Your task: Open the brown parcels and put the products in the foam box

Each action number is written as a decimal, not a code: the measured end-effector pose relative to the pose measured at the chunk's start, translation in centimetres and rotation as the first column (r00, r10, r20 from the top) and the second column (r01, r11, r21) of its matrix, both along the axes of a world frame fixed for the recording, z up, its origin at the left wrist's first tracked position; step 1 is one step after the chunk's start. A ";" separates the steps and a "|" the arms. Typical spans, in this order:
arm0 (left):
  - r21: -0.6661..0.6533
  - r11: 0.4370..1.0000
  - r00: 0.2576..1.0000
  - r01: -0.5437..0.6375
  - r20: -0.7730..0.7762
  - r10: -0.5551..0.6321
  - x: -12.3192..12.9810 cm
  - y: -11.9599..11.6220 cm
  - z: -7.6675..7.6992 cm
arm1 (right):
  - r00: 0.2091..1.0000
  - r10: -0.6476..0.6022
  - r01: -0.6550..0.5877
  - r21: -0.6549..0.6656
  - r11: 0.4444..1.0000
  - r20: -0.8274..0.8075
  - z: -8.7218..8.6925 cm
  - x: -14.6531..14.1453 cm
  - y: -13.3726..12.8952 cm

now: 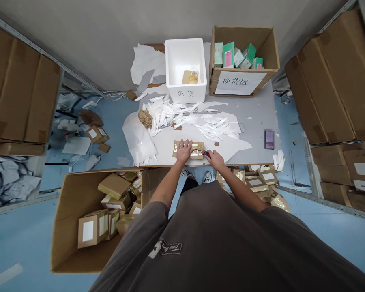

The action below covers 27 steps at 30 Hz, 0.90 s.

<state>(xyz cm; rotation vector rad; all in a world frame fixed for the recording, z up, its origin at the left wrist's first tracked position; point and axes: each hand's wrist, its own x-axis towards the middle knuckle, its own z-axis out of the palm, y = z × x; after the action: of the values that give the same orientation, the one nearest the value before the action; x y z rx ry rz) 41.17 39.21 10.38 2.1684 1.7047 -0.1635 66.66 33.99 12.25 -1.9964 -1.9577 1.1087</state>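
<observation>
A flat brown cardboard package [197, 155] with shiny yellowish tape lies at the table's front edge. My left hand [184, 151] rests on its left part, fingers stretched out flat and pressing it down. In my right hand [215, 159] is a red and black box cutter [206, 153], its tip pointing left over the taped middle of the package. Whether the blade is in the tape or just above it, I cannot tell. White paper scraps [217, 129] lie just beyond the package.
On the table [257, 121] stand a white foam box [187, 92] and a carton of green boxes [246, 83]; a phone [269, 139] lies right. A large carton of parcels [67, 227] is at lower left. Opened cardboard [258, 182] is piled below the table's right front edge.
</observation>
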 end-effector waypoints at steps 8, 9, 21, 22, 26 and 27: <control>0.027 0.997 0.997 -0.078 0.010 0.077 -0.2 -0.3 -0.2 | 0.904 -0.390 0.384 0.067 0.921 0.178 1.7 12.5 0.0; 0.030 0.995 0.996 -0.094 0.010 0.094 -0.1 -0.3 -0.2 | 0.905 -0.412 0.411 0.034 0.911 0.109 1.6 12.4 -0.1; 0.029 0.936 0.935 -0.352 -0.028 0.353 -0.1 -1.6 1.8 | 0.686 -0.635 0.562 -0.296 0.773 -0.355 -6.2 -9.6 2.0; 0.025 0.928 0.928 -0.371 -0.028 0.371 -0.6 -2.3 2.2 | 0.699 -0.623 0.562 -0.269 0.782 -0.351 -6.3 -10.2 3.3; -0.006 0.922 0.922 -0.387 -0.036 0.386 -2.4 -5.6 3.1 | 0.815 -0.516 0.488 -0.169 0.856 -0.264 -6.3 -12.2 9.4; -0.013 0.931 0.930 -0.365 -0.032 0.365 -2.7 -6.2 3.2 | 0.839 -0.487 0.461 -0.158 0.873 -0.242 -6.2 -12.7 10.8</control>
<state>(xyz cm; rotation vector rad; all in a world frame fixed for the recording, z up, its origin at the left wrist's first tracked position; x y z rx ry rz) 38.46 33.02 13.61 1.8005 2.0774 -0.1094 53.95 44.84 6.08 -2.0736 -1.1976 1.2695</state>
